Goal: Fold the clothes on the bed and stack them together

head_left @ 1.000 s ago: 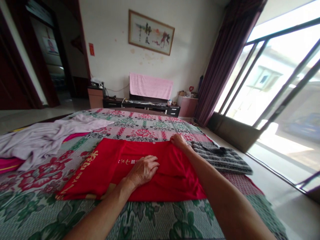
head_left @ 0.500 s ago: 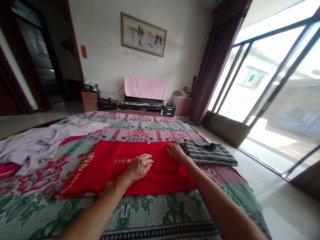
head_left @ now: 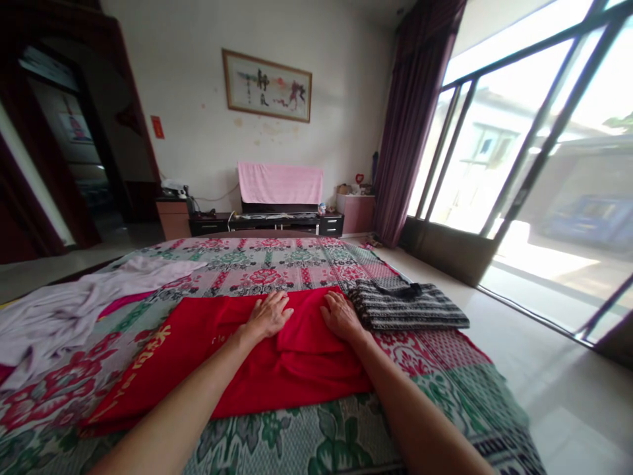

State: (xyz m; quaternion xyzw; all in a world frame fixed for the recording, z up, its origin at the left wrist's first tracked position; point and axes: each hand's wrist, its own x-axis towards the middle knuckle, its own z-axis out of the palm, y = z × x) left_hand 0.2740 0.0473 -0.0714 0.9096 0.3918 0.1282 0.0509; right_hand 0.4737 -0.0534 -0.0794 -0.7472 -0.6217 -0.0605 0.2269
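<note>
A red garment [head_left: 198, 349] with yellow lettering lies partly folded on the patterned bedspread [head_left: 277, 429]. My left hand [head_left: 271, 313] rests palm down on its middle, fingers stretched toward the far edge. My right hand [head_left: 340, 315] lies flat on the right end of the red cloth, on a folded-over flap, with its fingers spread. Neither hand pinches the fabric. To the right of my right hand sits a folded black and grey striped knit garment [head_left: 410, 307].
A crumpled pale lilac cloth [head_left: 64, 310] lies at the left over something magenta. Beyond the bed, a pink cloth [head_left: 281, 183] covers a screen on a low black cabinet [head_left: 208, 227]. Glass sliding doors [head_left: 509, 152] stand on the right.
My left hand has moved forward toward the garment's far edge and its fingers have stretched out. My right hand has flattened on the folded flap. The camera view has tilted up slightly.
</note>
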